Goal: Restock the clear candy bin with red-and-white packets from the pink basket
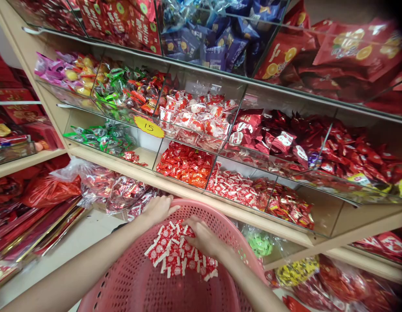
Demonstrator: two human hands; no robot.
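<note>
A pink perforated plastic basket [217,212] stands in front of me, tilted towards the shelves. My left hand [158,209] is closed over its far rim, with the thumb on the inside. Within the basket, small red-and-white wrapped candies [175,253] lie in a heap against the far side. My right hand [201,236] reaches in and has its fingers curled on the upper right of that heap; its fingertips are partly hidden among the wrappers. The bare pink bottom of the basket shows below the candies.
Clear-fronted shelf bins hold red candies [184,164], similar red-and-white candies [231,184] and green-wrapped sweets [103,138]. A yellow tag [149,126] reads 15. Bagged goods [123,190] sit on the floor at left, and more bags [298,272] lie under the shelf at right.
</note>
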